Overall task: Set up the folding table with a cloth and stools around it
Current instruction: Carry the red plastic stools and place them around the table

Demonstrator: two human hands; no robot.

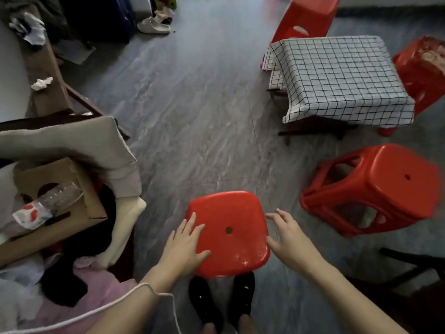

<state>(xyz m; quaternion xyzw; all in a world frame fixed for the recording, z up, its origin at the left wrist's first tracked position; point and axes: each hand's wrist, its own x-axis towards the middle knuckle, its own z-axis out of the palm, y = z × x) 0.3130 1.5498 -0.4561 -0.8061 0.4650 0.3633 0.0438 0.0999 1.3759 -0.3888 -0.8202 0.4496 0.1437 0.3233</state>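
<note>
A red plastic stool [231, 225] with a hole in its seat stands just in front of my feet. My left hand [185, 247] lies flat on the seat's left edge, fingers spread. My right hand [286, 235] is open at the seat's right edge, thumb near the rim, not gripping. The low folding table [310, 131] stands at the right, covered by a white checked cloth [337, 75]. One red stool [310, 15] is behind the table, another [421, 68] at its right side. A stack of red stools [375, 186] stands in front of the table.
A cluttered bed or sofa at the left holds a grey cushion [72, 145], a cardboard box [57, 189] with a plastic bottle [48, 203] and clothes. A slipper [154, 26] lies on the far floor. A dark frame [409, 268] sits at the lower right.
</note>
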